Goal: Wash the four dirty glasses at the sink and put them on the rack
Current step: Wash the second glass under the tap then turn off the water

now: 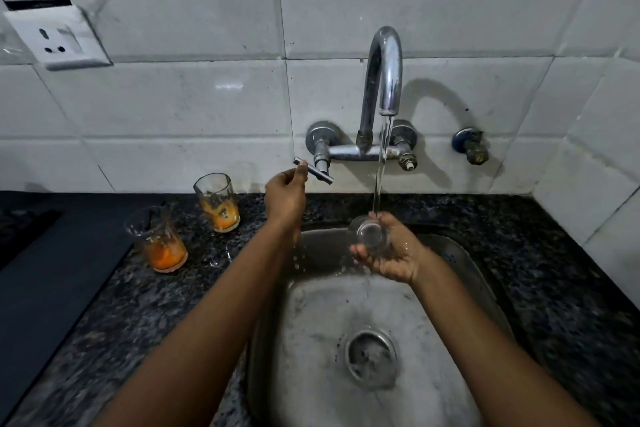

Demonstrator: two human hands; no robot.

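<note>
A: Where is the glass being washed?

B: The clear glass [371, 235] sits right of centre in the frame, tilted on its side with its mouth toward the stream from the tap [384, 73], over the far end of the sink [311, 322].

A: How will it handle?

B: I'd judge it light, rigid and breakable, and slick now that it's wet. Best held round the body, not by the thin rim.

A: Which hand has it?

B: The right hand [389, 255] cradles it from below, palm up, fingers curled round the wall. The forearm comes in from the lower right.

A: And the other?

B: The left hand [284, 196] is raised at centre, its fingertips pinching the tap lever [313, 170], wrist bent up, drops falling under it.

A: What's left to wash?

B: Two dirty glasses with orange residue stand on the dark counter [554, 270] at centre left: the nearer glass [156, 238] and the farther glass [217, 202], apart from each other. I see no fourth glass and no rack.
</note>
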